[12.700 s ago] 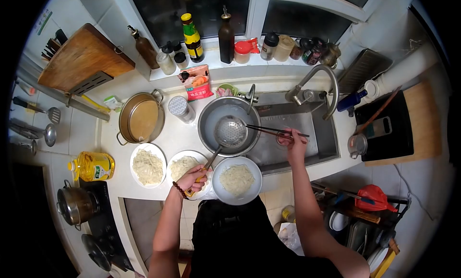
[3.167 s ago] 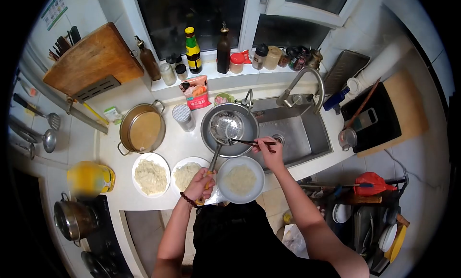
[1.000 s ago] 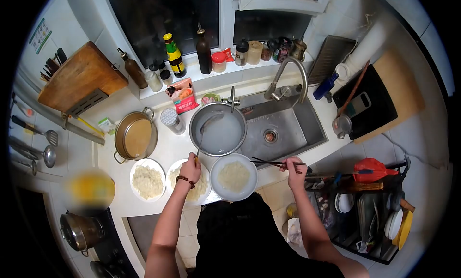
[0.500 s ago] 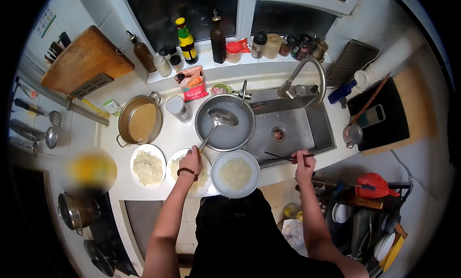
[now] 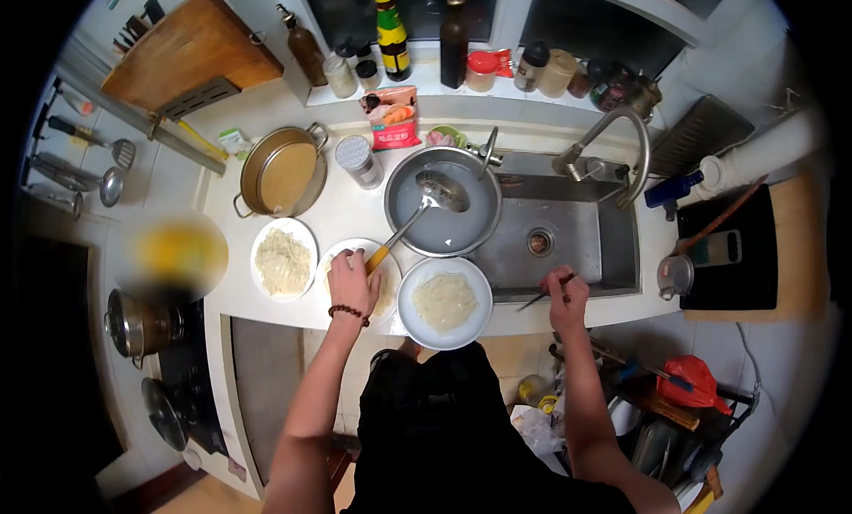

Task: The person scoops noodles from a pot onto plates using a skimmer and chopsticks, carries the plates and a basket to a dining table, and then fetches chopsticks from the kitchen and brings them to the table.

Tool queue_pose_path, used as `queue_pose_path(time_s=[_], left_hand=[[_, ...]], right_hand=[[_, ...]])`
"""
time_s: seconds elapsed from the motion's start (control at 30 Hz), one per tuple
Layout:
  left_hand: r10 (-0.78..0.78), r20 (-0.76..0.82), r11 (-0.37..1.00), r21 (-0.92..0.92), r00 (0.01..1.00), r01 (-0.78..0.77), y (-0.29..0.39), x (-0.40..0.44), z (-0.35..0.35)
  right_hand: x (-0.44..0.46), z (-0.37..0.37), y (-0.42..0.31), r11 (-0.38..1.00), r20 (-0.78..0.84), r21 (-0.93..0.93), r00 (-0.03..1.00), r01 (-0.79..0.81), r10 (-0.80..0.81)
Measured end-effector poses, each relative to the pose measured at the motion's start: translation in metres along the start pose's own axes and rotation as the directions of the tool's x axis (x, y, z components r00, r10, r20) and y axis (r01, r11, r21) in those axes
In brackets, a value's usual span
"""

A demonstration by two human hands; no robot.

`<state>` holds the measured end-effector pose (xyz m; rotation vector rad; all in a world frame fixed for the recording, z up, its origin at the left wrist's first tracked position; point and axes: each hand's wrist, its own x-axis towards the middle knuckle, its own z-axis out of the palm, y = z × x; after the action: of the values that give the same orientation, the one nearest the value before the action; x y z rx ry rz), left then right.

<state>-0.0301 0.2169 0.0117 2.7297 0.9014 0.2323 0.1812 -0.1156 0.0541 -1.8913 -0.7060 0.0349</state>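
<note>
Countertop (image 5: 351,214) plates (image 5: 409,306) and basin (image 5: 396,219) crowd the left hand (image 5: 353,285), grip unclear; right hand (image 5: 568,297) clenches chopsticks (image 5: 532,303).

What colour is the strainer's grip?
The strainer's grip is orange-yellow; it shows in the head view, the only one here.

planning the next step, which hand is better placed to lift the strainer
Probably the left hand, at the strainer's handle; the right hand holds chopsticks by the sink's front edge.

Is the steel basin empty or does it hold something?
Not empty: the steel basin holds cloudy, whitish liquid, visible beside the skimmer's head; how deep, I cannot tell.
</note>
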Motion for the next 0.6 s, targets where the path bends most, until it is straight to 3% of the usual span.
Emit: queue_pose_path(time_s=[0.03,0.1,0.2,0.27,0.37,0.43,0.5,0.57,0.6], left_hand=[[-0.02,0.003,1.0,0.011,1.0,0.02,-0.002,-0.012,-0.008],[-0.106,-0.16,0.988,-0.124,0.981,0.087,-0.008,-0.038,-0.023],[-0.311,-0.177,0.935,-0.233,0.934,0.268,-0.051,-0.091,-0.013],[-0.381,-0.177,0.908,-0.254,0.907,0.332,-0.085,-0.13,0.001],[-0.498,-0.067,0.845,-0.263,0.864,0.466,-0.128,-0.173,0.018],[-0.66,0.085,0.687,-0.335,0.747,0.645,-0.149,-0.186,0.023],[-0.697,0.088,0.617,-0.432,0.712,0.658,-0.18,-0.197,0.039],[-0.748,0.296,0.381,-0.542,0.594,0.749,-0.196,-0.194,0.036],[-0.737,0.304,0.387,-0.542,0.603,0.746,-0.206,-0.192,0.035]], right_hand=[[0.001,0.002,-0.001,0.998,0.026,0.061,1.0,0.0,-0.001],[0.002,0.01,0.004,0.99,0.074,0.142,0.997,0.003,-0.014],[-0.005,0.015,0.018,0.987,0.267,0.073,0.956,-0.145,0.12],[0.0,0.028,0.003,0.994,0.314,-0.017,0.943,-0.11,0.11],[-0.002,0.048,-0.021,0.982,0.39,-0.148,0.906,-0.113,0.163],[-0.01,0.06,-0.029,0.971,0.422,-0.185,0.88,-0.151,0.217],[-0.024,0.072,-0.031,0.954,0.504,-0.23,0.815,-0.192,0.286],[-0.035,0.085,-0.045,0.939,0.51,-0.258,0.793,-0.229,0.333],[-0.043,0.094,-0.046,0.941,0.518,-0.265,0.791,-0.213,0.325]])
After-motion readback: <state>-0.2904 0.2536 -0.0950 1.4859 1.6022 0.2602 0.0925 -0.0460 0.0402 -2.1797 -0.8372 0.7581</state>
